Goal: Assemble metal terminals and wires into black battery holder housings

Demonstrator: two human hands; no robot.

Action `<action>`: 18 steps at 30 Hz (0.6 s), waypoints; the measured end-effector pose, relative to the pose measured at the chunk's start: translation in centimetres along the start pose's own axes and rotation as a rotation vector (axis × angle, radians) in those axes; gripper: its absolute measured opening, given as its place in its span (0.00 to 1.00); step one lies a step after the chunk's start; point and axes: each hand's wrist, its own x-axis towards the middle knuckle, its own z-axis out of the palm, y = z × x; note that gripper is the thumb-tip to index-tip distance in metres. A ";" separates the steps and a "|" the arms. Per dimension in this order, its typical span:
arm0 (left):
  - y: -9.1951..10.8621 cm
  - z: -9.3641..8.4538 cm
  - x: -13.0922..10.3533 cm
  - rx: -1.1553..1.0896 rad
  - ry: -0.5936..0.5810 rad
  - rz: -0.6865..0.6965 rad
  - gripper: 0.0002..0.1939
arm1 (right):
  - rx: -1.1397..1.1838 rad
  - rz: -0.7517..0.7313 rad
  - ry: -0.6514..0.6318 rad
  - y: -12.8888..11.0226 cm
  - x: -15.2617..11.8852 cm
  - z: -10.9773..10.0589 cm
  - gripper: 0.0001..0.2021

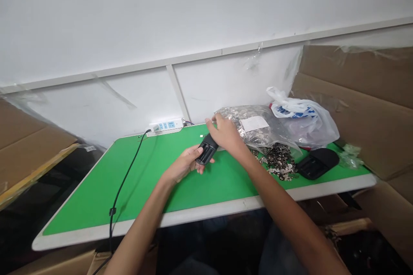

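Head view: black casing (208,150), hollow side up, likely for visibility
Left hand (186,162): grasping near end, apparently steadying it
Right hand (226,131): over far end; grip unclear

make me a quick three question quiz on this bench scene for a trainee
1. What do the left hand and right hand both touch?
2. True or false: the long white power strip lies at the green tabletop's back edge.
3. What shows against the clear plastic bag of small silvery metal pieces?
a) black cable
b) white paper label
c) brown carton

Key: 1. slotted black plastic casing; 2. true; 3. b
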 end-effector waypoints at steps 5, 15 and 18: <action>0.4 -0.6 0.7 -0.202 0.180 0.147 0.22 | -0.098 -0.190 0.074 2.8 -5.6 -4.6 0.15; -0.4 -0.2 2.3 -0.281 0.262 0.206 0.24 | -0.942 -0.117 -0.157 8.2 -14.1 -8.9 0.09; -0.6 -0.4 3.2 -0.271 0.249 0.187 0.31 | -0.975 -0.087 -0.116 8.2 -13.6 -7.7 0.10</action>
